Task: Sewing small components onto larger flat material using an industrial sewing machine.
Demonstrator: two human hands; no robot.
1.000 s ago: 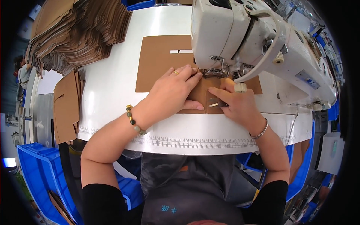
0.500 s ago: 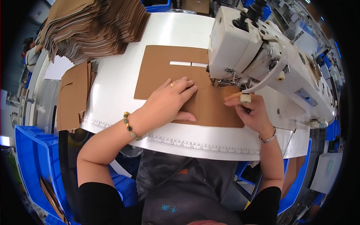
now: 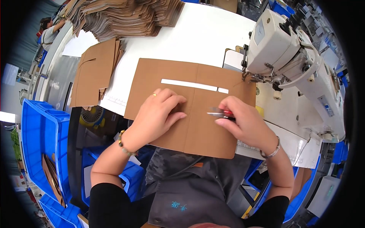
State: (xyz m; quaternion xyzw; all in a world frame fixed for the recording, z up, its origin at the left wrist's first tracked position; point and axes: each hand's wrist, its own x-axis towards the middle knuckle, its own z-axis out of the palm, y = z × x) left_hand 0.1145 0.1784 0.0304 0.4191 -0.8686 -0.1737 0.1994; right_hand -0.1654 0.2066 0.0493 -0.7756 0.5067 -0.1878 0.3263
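A brown leather-like panel [image 3: 213, 136] with a long white slot and a line down its middle lies before me, its near edge overhanging the table toward my lap. My left hand [image 3: 157, 116] rests on the panel's left half, fingers bent, thumb apart from them, nothing visible between. In my right hand [image 3: 247, 121] is a pair of thread snips [image 3: 227, 113] with red and black on it, its blades pointing left above the panel, right of the line. A white sewing machine [image 3: 273, 45] stands at the right, its needle area beside the panel's far right corner.
Stacked brown pieces [image 3: 125, 17] stand at the far left of the white table [image 3: 205, 30]; a smaller pile [image 3: 93, 74] sits nearer. Blue bins [image 3: 45, 133] line the left side. A small fan [image 3: 91, 117] shows below the table. Another person [image 3: 48, 34] is at the far left.
The panel has come away from under the machine head toward me, showing its whole slot. My right hand has moved from beside the needle onto the panel, snips now visible. The view has shifted.
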